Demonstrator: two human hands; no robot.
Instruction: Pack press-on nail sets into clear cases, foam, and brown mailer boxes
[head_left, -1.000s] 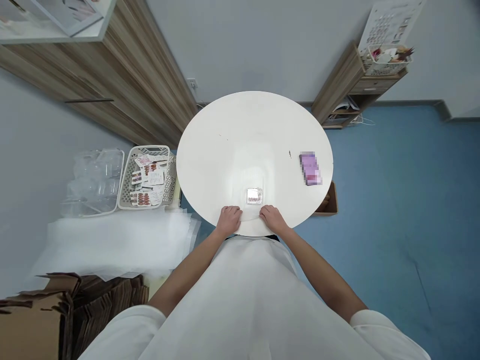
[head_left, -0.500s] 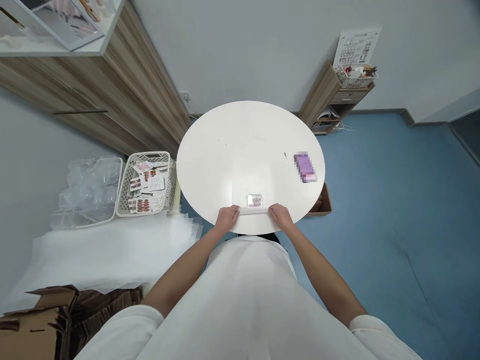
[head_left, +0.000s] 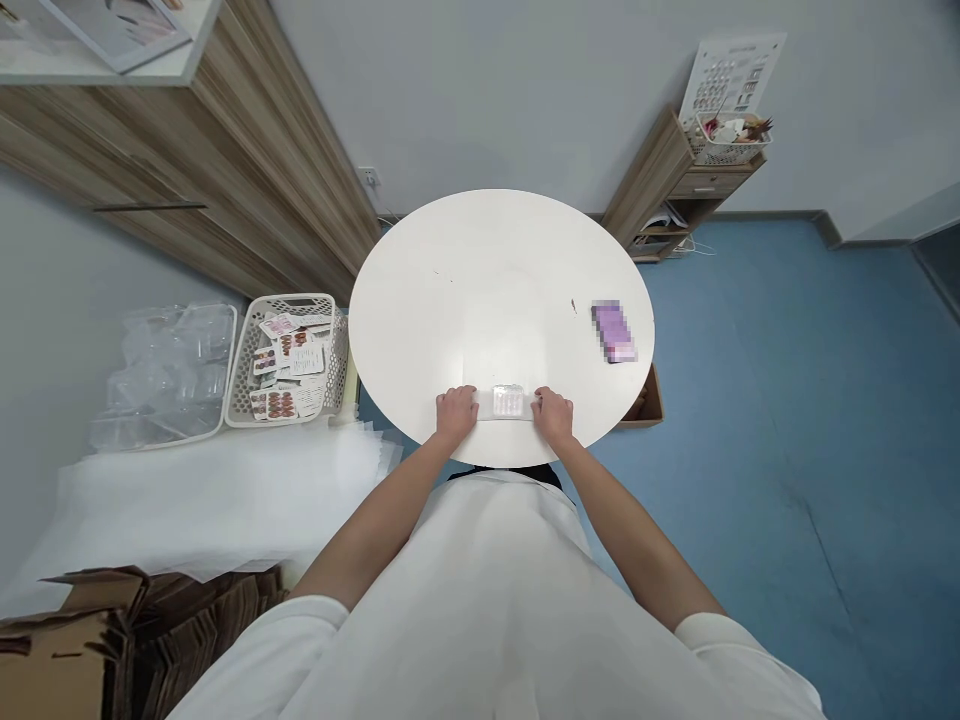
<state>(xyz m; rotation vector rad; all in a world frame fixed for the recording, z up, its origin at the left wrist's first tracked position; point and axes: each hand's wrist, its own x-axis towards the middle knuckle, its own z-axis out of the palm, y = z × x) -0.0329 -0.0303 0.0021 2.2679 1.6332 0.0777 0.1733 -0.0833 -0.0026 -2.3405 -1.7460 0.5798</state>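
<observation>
Left hand: the left hand (head_left: 456, 412) is curled down on one end of a white sheet (head_left: 486, 405), apparently pinching it against the table.
Right hand: the right hand (head_left: 553, 413) is closed the same way on the other end.
Box: a small clear box (head_left: 508, 399) lies between the hands, near the table's front edge, with the sheet folded against it.
Doing it well: keep both ends equally taut and the fold square to the box, so the sheet lies smooth and the box does not slide.
Table: a round white table (head_left: 495, 250), with a purple, blurred object (head_left: 613, 330) well off to the right.
Left of the table: a basket (head_left: 288, 298) of cards, clear trays (head_left: 161, 375), a pile of white sheets (head_left: 210, 500) and cardboard (head_left: 75, 640).
Room: a wooden cabinet (head_left: 247, 170), a blue floor (head_left: 787, 400) and a side shelf (head_left: 675, 180).
</observation>
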